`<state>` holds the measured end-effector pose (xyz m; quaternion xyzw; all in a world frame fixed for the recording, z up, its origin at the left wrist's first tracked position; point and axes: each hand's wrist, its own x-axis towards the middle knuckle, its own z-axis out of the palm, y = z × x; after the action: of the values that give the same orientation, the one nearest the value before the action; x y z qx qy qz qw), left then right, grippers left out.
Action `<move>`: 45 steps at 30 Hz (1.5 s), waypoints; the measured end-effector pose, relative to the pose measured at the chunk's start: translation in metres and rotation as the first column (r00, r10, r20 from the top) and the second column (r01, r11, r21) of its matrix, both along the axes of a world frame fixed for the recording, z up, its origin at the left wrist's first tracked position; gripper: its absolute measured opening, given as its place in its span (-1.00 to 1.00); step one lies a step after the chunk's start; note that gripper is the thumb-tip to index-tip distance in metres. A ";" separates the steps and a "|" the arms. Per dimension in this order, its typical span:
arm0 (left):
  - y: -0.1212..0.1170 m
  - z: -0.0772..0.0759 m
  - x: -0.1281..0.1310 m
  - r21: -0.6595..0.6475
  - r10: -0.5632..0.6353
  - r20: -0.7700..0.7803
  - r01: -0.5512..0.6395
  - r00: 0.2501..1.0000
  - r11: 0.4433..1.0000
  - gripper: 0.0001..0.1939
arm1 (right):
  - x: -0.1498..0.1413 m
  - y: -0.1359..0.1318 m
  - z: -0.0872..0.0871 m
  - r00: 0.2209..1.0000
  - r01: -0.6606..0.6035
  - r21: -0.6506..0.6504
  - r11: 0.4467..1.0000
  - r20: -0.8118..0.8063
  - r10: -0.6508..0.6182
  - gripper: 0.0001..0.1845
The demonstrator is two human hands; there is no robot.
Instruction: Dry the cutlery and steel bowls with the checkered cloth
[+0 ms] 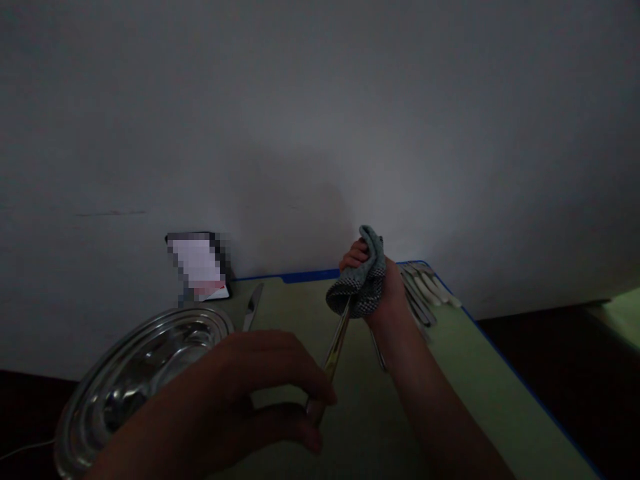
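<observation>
My left hand pinches the near end of a slim, shiny metal piece of cutlery between thumb and fingers. Its far end runs into a grey cloth with a black-and-white speckled side, so I cannot tell which kind of cutlery it is. Wrapped round that cloth, my right hand is closed, partly hidden behind the folds. Both hands are above the pale green table. Partly covered by my right forearm, another metal utensil lies on the table.
A large shiny metal basin stands at the left. Behind my left hand lies a table knife. A blurred-out device with a lit screen leans against the wall. Several metal utensils and white-handled pieces lie at the right.
</observation>
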<state>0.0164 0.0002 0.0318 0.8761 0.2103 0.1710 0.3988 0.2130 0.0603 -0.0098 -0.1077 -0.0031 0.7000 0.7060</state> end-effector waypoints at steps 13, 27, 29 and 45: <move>0.015 -0.016 0.005 0.082 0.362 -0.173 -0.353 0.916 0.932 -0.85 | -0.028 -0.015 0.003 0.976 -0.084 -0.017 0.996 0.200 0.086 -0.61; 0.018 -0.016 0.007 0.093 0.513 -0.272 -0.508 0.814 0.856 -0.67 | -0.028 -0.020 0.013 0.974 -0.052 -0.131 0.990 0.214 0.079 -0.63; 0.020 -0.018 0.006 0.076 0.535 -0.252 -0.535 0.806 0.841 -0.67 | -0.029 -0.021 0.014 0.972 0.005 -0.115 0.993 0.233 0.023 -0.71; 0.021 -0.015 0.014 0.071 0.548 -0.355 -0.563 0.758 0.824 -0.58 | -0.042 -0.025 -0.006 0.733 0.297 0.132 0.946 0.604 -0.314 -0.77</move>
<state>0.0301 0.0213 0.0168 0.7821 0.5329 0.1140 0.3022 0.1713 0.0352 -0.0163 -0.3203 -0.2249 0.5002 0.7724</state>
